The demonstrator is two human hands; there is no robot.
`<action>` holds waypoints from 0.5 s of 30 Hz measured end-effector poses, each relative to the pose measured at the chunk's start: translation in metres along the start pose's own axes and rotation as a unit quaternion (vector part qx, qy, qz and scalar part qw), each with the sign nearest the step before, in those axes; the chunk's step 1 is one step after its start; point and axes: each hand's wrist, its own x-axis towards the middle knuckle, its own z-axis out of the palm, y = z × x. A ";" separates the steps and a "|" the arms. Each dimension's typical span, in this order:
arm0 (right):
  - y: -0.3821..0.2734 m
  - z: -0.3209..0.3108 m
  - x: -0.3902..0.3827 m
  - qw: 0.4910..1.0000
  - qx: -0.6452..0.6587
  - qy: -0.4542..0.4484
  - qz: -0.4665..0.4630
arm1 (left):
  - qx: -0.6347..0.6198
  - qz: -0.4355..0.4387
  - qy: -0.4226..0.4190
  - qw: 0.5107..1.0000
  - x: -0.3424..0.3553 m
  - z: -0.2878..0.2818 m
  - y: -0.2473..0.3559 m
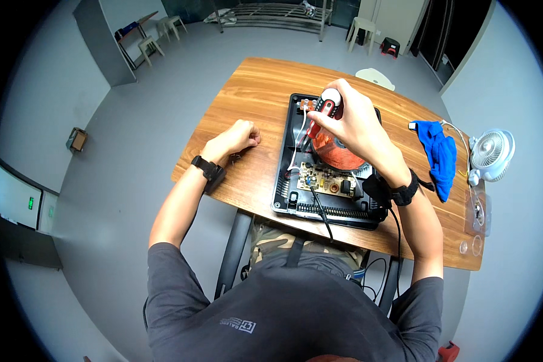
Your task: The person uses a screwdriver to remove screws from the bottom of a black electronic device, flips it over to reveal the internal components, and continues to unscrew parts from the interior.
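Observation:
My right hand (pixel 359 120) is closed around a red-and-black screwdriver (pixel 326 110) with a pale rounded end. It slants down over the upper part of an opened induction cooker, and its tip is too small to make out. The cooker's black casing (pixel 282 181) lies on the table, holding a round copper coil (pixel 338 155) and a tan circuit board (pixel 327 181). White wires run along the coil's left side. A black power cord (pixel 321 214) leaves the board over the near edge. My left hand (pixel 240 136) rests curled on the table left of the casing; its palm is hidden.
The wooden table (pixel 247 90) carries a blue cloth (pixel 437 158) and a white fan (pixel 492 155) at the right. Near its right corner lie a clear plastic tray (pixel 478 212) and small round clear pieces. A white stool (pixel 375 78) stands behind the table.

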 end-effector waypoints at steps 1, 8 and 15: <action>-0.003 -0.001 -0.001 1.000 0.000 -0.005 0.006 | 0.002 0.005 0.003 1.000 0.001 0.000 -0.003; -0.004 -0.001 -0.005 1.000 -0.004 0.003 -0.002 | 0.020 -0.008 -0.005 1.000 -0.001 -0.001 0.001; -0.007 -0.002 -0.008 1.000 0.001 0.003 -0.013 | 0.030 0.001 -0.002 1.000 -0.002 -0.004 0.003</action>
